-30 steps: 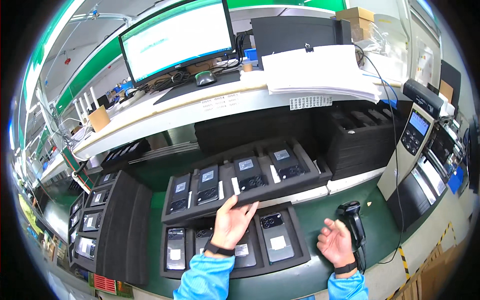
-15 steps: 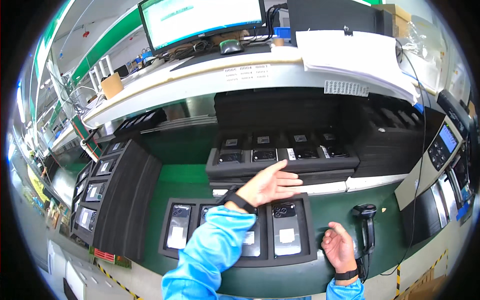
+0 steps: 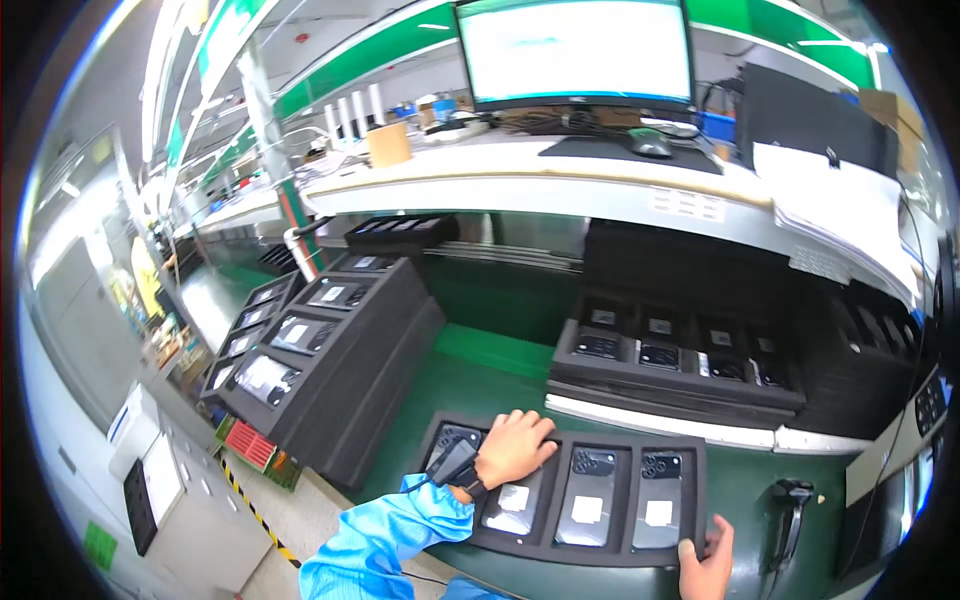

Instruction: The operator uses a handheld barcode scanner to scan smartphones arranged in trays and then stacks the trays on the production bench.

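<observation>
A black foam tray point(image 3: 620, 553) lies on the green worktop before me. Several smartphones point(image 3: 587, 508) with dark camera blocks and white labels rest in its slots. My left hand point(image 3: 516, 450) is palm down over the second slot from the left, fingers spread towards the far rim, covering the top of that phone. A dark band is at the wrist, and my sleeve is light blue. At the tray's right end, my right hand point(image 3: 706, 563) grips the edge, thumb on the rim and fingers outside it.
A tall stack of foam trays point(image 3: 340, 370) with phones stands left; another tray stack point(image 3: 680, 385) stands under the shelf. A barcode scanner point(image 3: 790, 525) lies right of my right hand. A monitor point(image 3: 575, 55) and mouse point(image 3: 650, 143) sit on the shelf above.
My view has swung left. My left hand, earlier raised above the tray, is down over its phones. My right hand has moved from beside the tray onto its right edge.
</observation>
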A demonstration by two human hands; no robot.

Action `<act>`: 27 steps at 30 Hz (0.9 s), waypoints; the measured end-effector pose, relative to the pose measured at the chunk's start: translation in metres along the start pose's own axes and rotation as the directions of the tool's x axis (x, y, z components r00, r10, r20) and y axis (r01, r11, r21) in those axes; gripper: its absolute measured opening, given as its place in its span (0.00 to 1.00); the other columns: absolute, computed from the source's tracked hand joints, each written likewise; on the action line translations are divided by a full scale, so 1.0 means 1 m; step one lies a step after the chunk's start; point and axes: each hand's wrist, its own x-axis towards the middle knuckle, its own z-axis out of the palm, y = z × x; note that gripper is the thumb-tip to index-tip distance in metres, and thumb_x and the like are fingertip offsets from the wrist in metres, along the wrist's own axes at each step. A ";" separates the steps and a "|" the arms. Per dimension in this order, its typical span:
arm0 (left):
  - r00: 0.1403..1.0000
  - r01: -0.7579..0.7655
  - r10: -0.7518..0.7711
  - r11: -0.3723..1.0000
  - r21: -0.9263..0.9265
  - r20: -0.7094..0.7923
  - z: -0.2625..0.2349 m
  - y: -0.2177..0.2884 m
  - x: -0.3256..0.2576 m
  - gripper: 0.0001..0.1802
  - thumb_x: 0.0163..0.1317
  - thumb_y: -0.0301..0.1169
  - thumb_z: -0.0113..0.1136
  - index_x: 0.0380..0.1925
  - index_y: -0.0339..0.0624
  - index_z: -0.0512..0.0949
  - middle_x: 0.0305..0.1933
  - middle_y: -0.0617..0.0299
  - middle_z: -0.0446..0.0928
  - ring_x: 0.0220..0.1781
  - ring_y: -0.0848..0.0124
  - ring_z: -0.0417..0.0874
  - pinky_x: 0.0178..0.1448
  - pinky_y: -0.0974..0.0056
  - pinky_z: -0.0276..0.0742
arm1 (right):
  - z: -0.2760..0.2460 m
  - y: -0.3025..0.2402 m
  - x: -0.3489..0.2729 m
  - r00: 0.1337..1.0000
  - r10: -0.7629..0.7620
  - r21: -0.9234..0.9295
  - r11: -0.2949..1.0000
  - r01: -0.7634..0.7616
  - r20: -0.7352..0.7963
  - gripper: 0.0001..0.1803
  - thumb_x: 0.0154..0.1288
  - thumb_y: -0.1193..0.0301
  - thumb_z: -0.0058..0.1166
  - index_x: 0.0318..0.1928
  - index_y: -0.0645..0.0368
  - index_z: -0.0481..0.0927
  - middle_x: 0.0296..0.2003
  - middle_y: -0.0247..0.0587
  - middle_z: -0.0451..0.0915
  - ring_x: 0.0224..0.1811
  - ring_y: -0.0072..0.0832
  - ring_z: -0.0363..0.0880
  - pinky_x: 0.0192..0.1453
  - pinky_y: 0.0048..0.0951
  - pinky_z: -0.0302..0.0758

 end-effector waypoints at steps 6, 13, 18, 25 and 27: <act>0.979 0.073 -0.071 0.997 -0.002 0.190 -0.039 -0.006 -0.066 0.20 0.70 0.50 0.53 0.47 0.46 0.79 0.44 0.52 0.79 0.51 0.51 0.81 0.53 0.47 0.77 | -0.008 0.001 -0.028 0.997 -0.028 -0.112 0.993 0.020 -0.069 0.29 0.65 0.72 0.63 0.65 0.62 0.71 0.44 0.45 0.80 0.42 0.32 0.78 0.50 0.32 0.76; 0.874 0.467 -0.469 0.883 0.051 0.126 -0.080 -0.031 -0.192 0.25 0.69 0.55 0.52 0.39 0.44 0.81 0.37 0.51 0.83 0.41 0.46 0.85 0.42 0.45 0.80 | 0.007 0.014 -0.015 0.995 -0.101 -0.076 0.992 0.099 -0.018 0.24 0.66 0.72 0.62 0.62 0.62 0.75 0.46 0.45 0.80 0.44 0.31 0.78 0.53 0.30 0.75; 0.695 0.719 -0.719 0.695 0.020 0.003 -0.079 -0.027 -0.222 0.22 0.67 0.49 0.56 0.48 0.42 0.74 0.34 0.42 0.84 0.38 0.42 0.85 0.43 0.40 0.80 | 0.036 -0.008 -0.004 0.980 -0.159 0.127 0.981 0.144 0.118 0.21 0.67 0.75 0.61 0.60 0.62 0.76 0.44 0.40 0.82 0.44 0.25 0.79 0.52 0.26 0.76; 0.625 0.770 -0.774 0.633 -0.082 -0.107 -0.070 -0.019 -0.235 0.28 0.66 0.47 0.57 0.60 0.45 0.68 0.32 0.39 0.84 0.37 0.37 0.85 0.45 0.39 0.79 | 0.036 -0.030 -0.009 0.917 -0.192 0.247 0.963 0.108 0.349 0.18 0.68 0.77 0.59 0.57 0.62 0.78 0.44 0.37 0.82 0.45 0.22 0.79 0.53 0.23 0.75; 0.575 0.809 -0.812 0.582 -0.074 -0.104 -0.070 -0.018 -0.241 0.26 0.66 0.47 0.57 0.58 0.45 0.70 0.33 0.39 0.84 0.38 0.37 0.85 0.45 0.38 0.78 | 0.024 -0.026 -0.012 0.926 -0.173 0.274 0.958 0.079 0.336 0.16 0.68 0.77 0.59 0.56 0.62 0.78 0.44 0.36 0.82 0.45 0.21 0.78 0.53 0.22 0.74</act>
